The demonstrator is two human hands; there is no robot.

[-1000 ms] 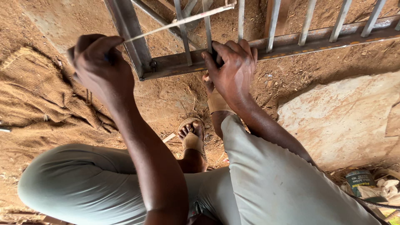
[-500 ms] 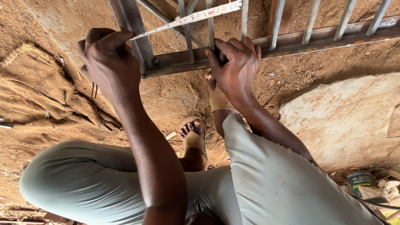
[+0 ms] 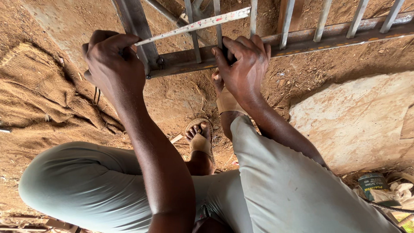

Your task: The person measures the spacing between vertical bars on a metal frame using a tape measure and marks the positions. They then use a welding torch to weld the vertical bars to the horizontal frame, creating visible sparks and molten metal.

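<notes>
Two hands, left hand (image 3: 113, 64) and right hand (image 3: 242, 64), on tape measure (image 3: 194, 26); green labelled can (image 3: 373, 186) bottom right.

Tape measure (image 3: 194, 25) slightly lower across the bars (image 3: 217, 21).

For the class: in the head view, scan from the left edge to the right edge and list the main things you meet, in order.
Brown sacking → left hand gripping the tape measure → sandalled foot → right hand on the metal frame → pale stone slab → small green tin.
</notes>
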